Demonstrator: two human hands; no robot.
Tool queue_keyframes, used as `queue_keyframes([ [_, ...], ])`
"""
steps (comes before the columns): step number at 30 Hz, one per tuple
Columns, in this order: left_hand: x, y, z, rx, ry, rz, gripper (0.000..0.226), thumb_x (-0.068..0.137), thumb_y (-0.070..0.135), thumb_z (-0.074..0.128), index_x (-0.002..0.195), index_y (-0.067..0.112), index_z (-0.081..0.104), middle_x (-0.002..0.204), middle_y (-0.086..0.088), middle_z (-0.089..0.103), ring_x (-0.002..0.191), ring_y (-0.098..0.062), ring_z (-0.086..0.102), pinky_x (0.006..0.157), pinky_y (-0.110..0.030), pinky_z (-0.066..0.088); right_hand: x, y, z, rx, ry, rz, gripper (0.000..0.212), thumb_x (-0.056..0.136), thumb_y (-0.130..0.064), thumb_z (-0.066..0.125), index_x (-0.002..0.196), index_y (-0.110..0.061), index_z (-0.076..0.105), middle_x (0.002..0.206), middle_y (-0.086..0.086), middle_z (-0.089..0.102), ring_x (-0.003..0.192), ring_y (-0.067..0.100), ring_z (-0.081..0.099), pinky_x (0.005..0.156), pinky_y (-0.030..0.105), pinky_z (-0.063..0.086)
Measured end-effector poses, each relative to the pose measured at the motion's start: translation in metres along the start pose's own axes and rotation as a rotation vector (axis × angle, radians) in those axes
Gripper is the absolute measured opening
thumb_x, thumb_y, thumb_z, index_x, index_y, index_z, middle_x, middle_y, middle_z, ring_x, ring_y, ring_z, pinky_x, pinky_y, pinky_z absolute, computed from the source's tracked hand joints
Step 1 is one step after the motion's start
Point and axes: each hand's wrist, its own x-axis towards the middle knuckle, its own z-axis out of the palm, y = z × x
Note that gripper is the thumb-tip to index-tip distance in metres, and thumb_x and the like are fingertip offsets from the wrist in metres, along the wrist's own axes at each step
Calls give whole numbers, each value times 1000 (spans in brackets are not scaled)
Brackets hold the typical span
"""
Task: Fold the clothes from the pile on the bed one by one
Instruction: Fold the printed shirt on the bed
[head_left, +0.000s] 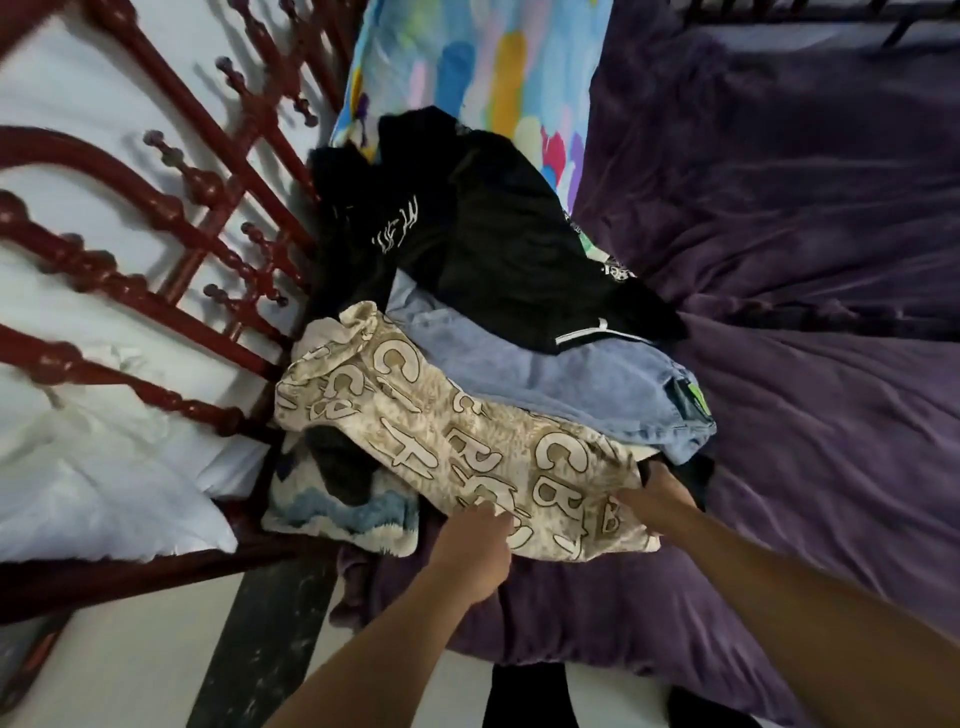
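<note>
While left grip (475, 545) and right grip (662, 493) clamp its near edge, the lettered beige garment (467, 441) extends away leftward.

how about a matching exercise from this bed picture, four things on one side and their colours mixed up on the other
Things:
1. patterned shirt
2. jeans
3. blanket
4. bed frame

Colours:
a. purple
b. beige
c. dark red
d. light blue

Pairs: 1-b, 2-d, 3-a, 4-c
</note>
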Motion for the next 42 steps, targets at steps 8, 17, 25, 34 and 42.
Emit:
queue_keyframes([
  [8,25,-26,13,213,57,104,39,94,41,46,127,23,53,132,-3,48,127,-27,38,104,-46,28,-31,-51,5,635,90,-66,48,88,-16,62,133,-30,52,116,0,59,87,23,66,76,35,54],
  [17,18,-8,-113,-572,483,29,13,93,4,50,94,1,62,83,-11,63,75,-23,56,61,-27,32,-101,-74,-101,1035,-44,-291,40,82,17,38,101,0,69,71,11,64,60,18,58,50,23,50],
  [25,-62,7,-233,-497,816,139,9,94,15,55,87,20,59,75,8,58,67,-7,53,59,-22,39,-226,-86,-184,-53,621,-647,10,74,-14,61,67,-16,68,67,-1,63,76,18,62,65,32,47],
  [34,-145,65,-219,-404,850,164,19,85,28,66,73,22,51,69,5,54,67,-18,54,59,-34,42,-353,-112,-215,243,565,-799,34,90,-19,51,56,-14,45,58,2,44,55,17,40,54,31,35],
  [42,-195,96,-212,-630,822,460,38,96,33,50,59,23,47,57,2,51,58,-20,51,58,-41,38,-408,-141,-222,969,332,-752,10,90,-14,56,84,-7,61,67,8,59,54,18,58,43,22,49],
])
